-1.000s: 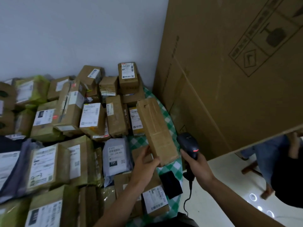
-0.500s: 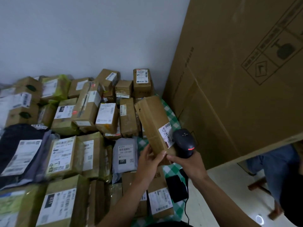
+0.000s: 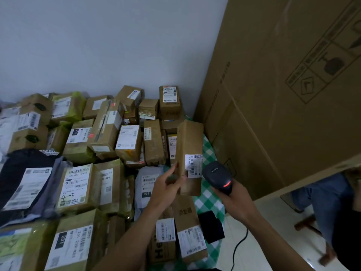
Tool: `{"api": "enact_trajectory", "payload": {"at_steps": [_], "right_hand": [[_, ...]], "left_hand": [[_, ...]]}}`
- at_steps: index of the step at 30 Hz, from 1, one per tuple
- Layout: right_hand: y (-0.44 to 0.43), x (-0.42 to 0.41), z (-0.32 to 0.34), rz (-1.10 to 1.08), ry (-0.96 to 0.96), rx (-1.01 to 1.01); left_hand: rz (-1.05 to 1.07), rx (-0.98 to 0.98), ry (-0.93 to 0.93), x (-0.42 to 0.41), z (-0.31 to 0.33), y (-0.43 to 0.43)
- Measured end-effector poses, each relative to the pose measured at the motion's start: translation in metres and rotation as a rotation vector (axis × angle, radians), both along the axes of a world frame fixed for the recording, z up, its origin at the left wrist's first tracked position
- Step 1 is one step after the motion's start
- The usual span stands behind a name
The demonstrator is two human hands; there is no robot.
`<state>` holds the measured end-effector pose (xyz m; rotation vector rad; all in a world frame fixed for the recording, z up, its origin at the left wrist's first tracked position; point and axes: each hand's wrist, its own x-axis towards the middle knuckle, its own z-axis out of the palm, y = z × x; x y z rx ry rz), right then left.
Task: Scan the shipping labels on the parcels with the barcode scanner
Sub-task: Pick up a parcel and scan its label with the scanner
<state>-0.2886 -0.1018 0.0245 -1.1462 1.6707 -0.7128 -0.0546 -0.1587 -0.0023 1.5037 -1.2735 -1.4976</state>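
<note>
Checked tablecloth point(image 3: 210, 200) packed with parcels point(image 3: 78, 190), wall point(image 3: 97, 45) behind. Left hand point(image 3: 166, 184) grips long parcel point(image 3: 188, 141) at lower end, held above them — turned since second ago, shipping label point(image 3: 193, 166) now exposed. Right hand point(image 3: 234, 200) wrapped round barcode scanner point(image 3: 217, 175), head just beside label — scan looks ready.

Left hand point(image 3: 168, 185) raised, fingers curled round box point(image 3: 190, 141) lower end, forearm angling up from bottom. Right hand point(image 3: 235, 200) grips scanner point(image 3: 217, 174) handle, just right of left. Both arms bare.
</note>
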Motion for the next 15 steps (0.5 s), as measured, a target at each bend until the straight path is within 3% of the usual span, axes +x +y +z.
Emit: {"api": "enact_trajectory", "payload": {"at_steps": [6,15], "right_hand": [[-0.005,-0.005,0.011,0.244,0.275,-0.07],[-0.014,-0.01,0.012,0.348,0.303,-0.097]], "left_hand": [[-0.179,0.009,-0.248,0.015,0.013,-0.043],[-0.37,0.041,-0.427,0.025,0.027,-0.075]]}}
